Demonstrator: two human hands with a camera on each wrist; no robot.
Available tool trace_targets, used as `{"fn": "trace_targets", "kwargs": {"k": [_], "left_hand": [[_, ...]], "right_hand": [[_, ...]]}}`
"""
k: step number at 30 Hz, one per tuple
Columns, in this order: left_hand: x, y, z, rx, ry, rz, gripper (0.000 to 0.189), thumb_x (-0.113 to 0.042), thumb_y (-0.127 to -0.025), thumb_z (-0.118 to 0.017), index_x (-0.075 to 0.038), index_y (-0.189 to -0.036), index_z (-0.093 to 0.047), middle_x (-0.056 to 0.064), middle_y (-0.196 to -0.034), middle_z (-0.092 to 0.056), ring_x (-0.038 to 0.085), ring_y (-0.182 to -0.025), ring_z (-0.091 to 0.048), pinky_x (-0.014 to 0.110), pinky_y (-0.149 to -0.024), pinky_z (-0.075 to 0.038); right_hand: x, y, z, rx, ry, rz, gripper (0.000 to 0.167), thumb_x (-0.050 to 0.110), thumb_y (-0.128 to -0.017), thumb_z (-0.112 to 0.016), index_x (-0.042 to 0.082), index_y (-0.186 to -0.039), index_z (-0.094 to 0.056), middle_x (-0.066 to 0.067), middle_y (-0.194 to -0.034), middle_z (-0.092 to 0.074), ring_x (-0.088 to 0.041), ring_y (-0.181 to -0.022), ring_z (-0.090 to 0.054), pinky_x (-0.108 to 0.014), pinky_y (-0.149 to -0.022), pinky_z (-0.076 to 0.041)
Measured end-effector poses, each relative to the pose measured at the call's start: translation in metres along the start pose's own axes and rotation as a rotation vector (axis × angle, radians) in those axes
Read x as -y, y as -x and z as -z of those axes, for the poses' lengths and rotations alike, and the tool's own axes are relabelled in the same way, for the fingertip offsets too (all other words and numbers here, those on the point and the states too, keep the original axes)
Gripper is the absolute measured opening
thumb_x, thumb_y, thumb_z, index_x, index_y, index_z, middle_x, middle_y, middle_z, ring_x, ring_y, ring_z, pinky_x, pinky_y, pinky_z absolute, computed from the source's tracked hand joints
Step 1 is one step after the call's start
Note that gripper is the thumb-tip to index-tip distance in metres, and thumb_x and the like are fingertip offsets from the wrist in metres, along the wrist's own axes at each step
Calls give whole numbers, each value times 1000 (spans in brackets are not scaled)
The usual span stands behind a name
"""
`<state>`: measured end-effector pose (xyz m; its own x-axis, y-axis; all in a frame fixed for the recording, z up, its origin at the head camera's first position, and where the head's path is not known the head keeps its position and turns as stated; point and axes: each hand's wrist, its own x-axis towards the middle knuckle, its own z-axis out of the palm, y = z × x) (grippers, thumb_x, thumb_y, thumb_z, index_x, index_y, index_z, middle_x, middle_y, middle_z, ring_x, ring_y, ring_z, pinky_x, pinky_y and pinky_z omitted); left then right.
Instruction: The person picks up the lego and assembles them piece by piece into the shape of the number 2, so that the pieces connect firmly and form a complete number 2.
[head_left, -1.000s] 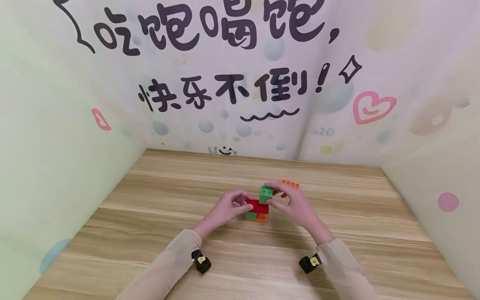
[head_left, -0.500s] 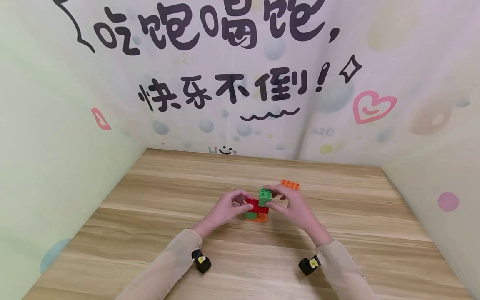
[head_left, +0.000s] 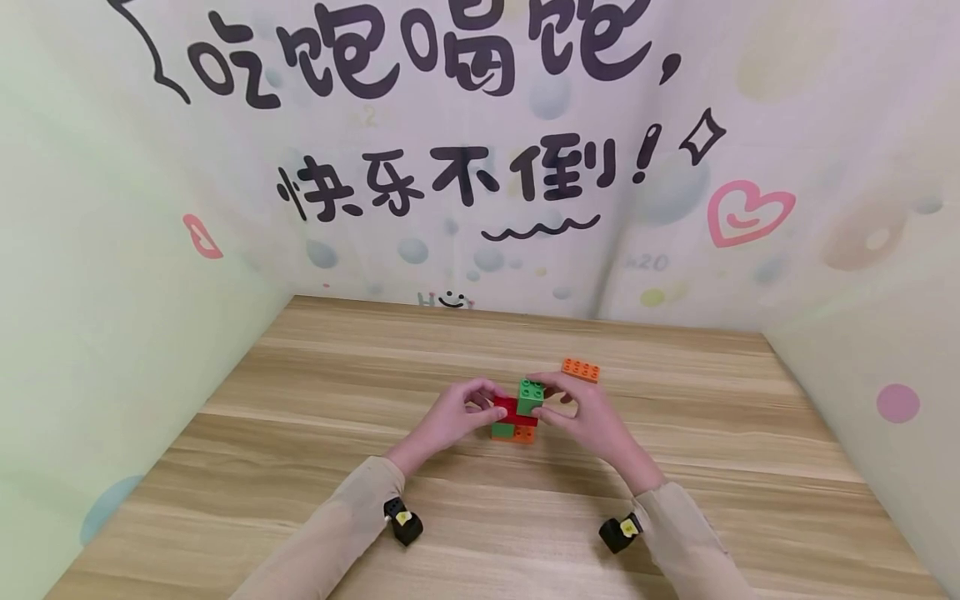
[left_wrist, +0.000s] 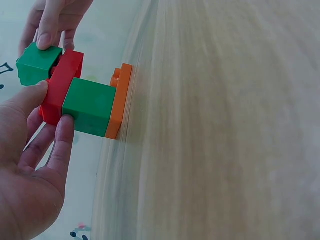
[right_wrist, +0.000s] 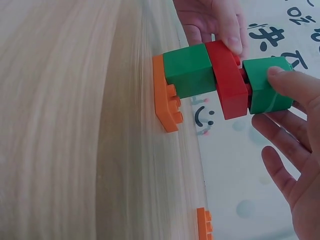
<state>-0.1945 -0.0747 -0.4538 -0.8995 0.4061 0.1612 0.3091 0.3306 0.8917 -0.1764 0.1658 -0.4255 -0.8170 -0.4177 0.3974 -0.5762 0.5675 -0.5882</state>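
Observation:
A small stack stands on the wooden table: an orange studded plate point(right_wrist: 162, 95) at the bottom, a green brick point(left_wrist: 90, 106) on one end of it, and a red brick point(left_wrist: 62, 87) across that. My left hand point(head_left: 453, 414) grips the red brick at its left end, thumb on one face and fingers on the other. Between thumb and fingers, my right hand point(head_left: 588, 410) pinches a second green brick point(right_wrist: 268, 85) over the red brick's right end. In the right wrist view, red studs show in a narrow gap under this upper green brick.
A second orange plate point(head_left: 581, 369) lies on the table point(head_left: 360, 358) behind my right hand. Printed cloth walls point(head_left: 420, 267) close off the back and both sides. Both wrists carry small black cameras point(head_left: 405, 527).
My right hand has lowered the upper green brick slightly toward the red brick and a little leftward. My left hand keeps its hold on the red brick.

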Motion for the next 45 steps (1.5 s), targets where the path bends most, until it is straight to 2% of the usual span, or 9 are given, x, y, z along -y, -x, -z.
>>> {"fn": "trace_targets", "kwargs": {"k": [4,11,14,25,44,45], "left_hand": [[-4,1,1,9,4,5,27,-10,-90,-72,-1,-115,-66,20,-110,-70,26,-91,-64,18,-71,-50],[-34,12,7,25,13,5,26,-7,-91,-70,4,-113,-65,24,-110,-69,27,-91,-64,18,-72,-50],[-38,15,8,21,18,1,25,-7,-91,-70,4,-113,-65,24,-109,-69,27,-90,-64,18,-71,-50],[-33,13,6,18,27,2,25,-6,-91,-69,4,-114,-65,25,-109,-69,30,-91,-63,18,-71,-49],[-34,13,6,15,26,8,25,-7,-91,-69,3,-113,-65,23,-109,-69,29,-91,-63,18,-71,-49],[-30,11,5,16,22,11,25,-7,-91,-70,3,-113,-65,22,-108,-69,29,-91,-64,18,-71,-50]], "right_hand": [[-1,1,1,6,-16,4,38,21,-91,-72,20,-128,-64,4,-113,-71,-14,-99,-65,-29,-81,-53],[-2,1,1,20,-18,-5,32,21,-98,-62,19,-130,-64,5,-115,-71,-11,-100,-64,-29,-82,-54],[-1,1,1,23,-22,-8,31,22,-99,-60,18,-130,-64,4,-116,-70,-12,-100,-64,-30,-83,-54],[2,0,3,21,-36,-6,30,22,-98,-62,20,-128,-65,3,-115,-71,-12,-99,-64,-30,-82,-54],[0,0,3,12,-18,27,30,23,-98,-63,20,-127,-66,3,-116,-72,-11,-98,-65,-30,-82,-54],[1,0,3,13,-19,28,30,24,-97,-63,20,-127,-66,3,-116,-72,-11,-98,-65,-30,-82,-54]]}}
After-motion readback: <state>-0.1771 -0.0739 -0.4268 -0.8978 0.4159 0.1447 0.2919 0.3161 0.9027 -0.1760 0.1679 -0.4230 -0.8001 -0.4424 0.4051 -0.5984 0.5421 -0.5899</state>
